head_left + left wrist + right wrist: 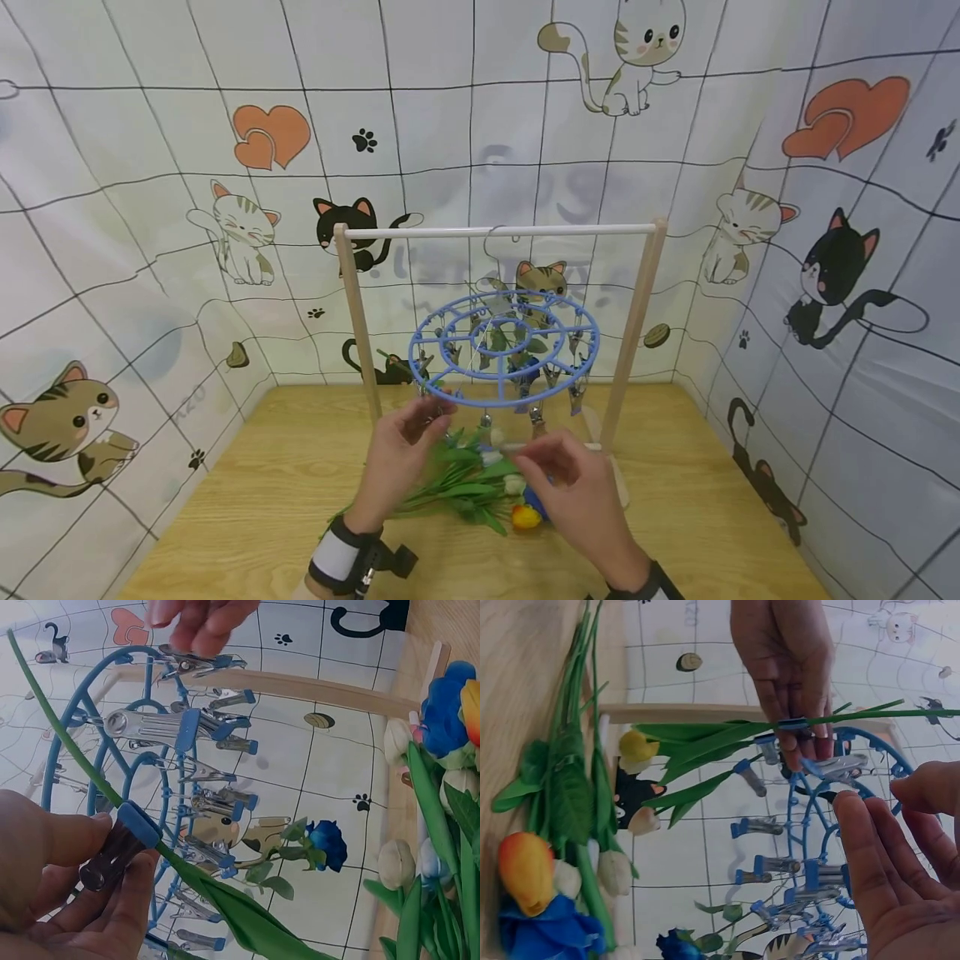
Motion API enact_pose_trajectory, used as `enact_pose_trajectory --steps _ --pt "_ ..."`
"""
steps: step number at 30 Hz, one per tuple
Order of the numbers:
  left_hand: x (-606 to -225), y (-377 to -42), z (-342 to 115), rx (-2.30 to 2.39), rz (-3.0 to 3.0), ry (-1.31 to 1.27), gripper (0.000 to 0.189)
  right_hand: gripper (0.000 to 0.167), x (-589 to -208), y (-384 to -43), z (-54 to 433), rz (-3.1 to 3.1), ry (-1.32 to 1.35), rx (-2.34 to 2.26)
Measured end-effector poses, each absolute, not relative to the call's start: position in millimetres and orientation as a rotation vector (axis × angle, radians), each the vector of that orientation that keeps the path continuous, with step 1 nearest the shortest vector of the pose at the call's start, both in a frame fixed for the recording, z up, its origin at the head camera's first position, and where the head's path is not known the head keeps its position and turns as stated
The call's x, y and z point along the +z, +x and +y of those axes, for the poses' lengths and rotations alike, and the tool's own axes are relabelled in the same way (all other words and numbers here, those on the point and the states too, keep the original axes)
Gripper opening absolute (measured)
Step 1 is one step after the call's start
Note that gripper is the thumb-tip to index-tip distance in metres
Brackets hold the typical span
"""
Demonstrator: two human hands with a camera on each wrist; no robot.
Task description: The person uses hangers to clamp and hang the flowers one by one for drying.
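My left hand (397,458) pinches a metal clip with blue tips (139,824) between thumb and fingers, at the near left rim of the round blue clip hanger (487,403). A green tulip stem (79,757) runs through that clip's blue tips, its leaves hanging below. In the right wrist view a yellow-and-white tulip head (637,744) shows at the leafy end. My right hand (581,496) is at the hanger's near right side, thumb and fingers apart in the right wrist view with nothing seen between them. A blue rose (326,844) hangs among the other clips.
The hanger hooks over the white bar (427,232) of a wooden stand (637,321). Beneath it, artificial flowers lie on the wooden table (255,500), including an orange-yellow tulip (526,517). Cat-print cloth (450,125) surrounds the table at the back and sides.
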State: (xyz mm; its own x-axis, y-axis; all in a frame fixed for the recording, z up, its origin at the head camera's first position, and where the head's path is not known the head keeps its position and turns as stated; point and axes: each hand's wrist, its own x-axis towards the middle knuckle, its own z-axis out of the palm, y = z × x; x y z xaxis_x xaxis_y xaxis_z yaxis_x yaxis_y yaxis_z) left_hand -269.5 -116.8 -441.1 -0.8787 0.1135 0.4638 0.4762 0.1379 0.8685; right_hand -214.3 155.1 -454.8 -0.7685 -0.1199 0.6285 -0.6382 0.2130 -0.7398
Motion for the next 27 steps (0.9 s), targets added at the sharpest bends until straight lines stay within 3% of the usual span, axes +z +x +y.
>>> enact_pose_trajectory --steps 15,23,27 --pt "-444.8 -281.5 -125.1 -1.813 -2.12 -0.417 0.035 0.02 -482.6 -211.4 170.9 -2.317 0.58 1.56" --pt "-450.2 -281.0 -134.0 -1.759 -2.112 -0.38 0.043 0.029 -495.7 -223.9 162.8 -2.413 0.671 1.25" --pt "-456.3 -279.3 -140.7 -1.689 -2.111 -0.411 0.045 0.016 -499.3 -232.8 150.4 -2.5 0.8 1.148"
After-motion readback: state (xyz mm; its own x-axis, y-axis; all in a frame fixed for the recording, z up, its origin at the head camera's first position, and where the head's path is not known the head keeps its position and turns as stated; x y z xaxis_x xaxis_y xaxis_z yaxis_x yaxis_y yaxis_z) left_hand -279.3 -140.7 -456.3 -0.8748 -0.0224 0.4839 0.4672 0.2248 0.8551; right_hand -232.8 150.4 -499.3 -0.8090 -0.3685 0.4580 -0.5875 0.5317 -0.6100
